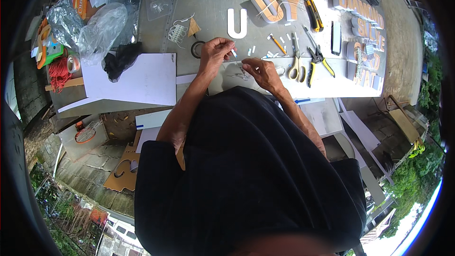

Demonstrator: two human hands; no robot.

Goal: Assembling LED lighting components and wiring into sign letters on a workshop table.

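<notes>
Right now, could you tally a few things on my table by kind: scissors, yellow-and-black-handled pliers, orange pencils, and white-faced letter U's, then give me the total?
Scissors: 1
Yellow-and-black-handled pliers: 1 pair
Orange pencil: 1
White-faced letter U: 1
Total: 4

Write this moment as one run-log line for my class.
left hand: pinching small white piece | right hand: nearby, grip unclear | beyond hands: white U-shaped piece | rightward: scissors
</notes>
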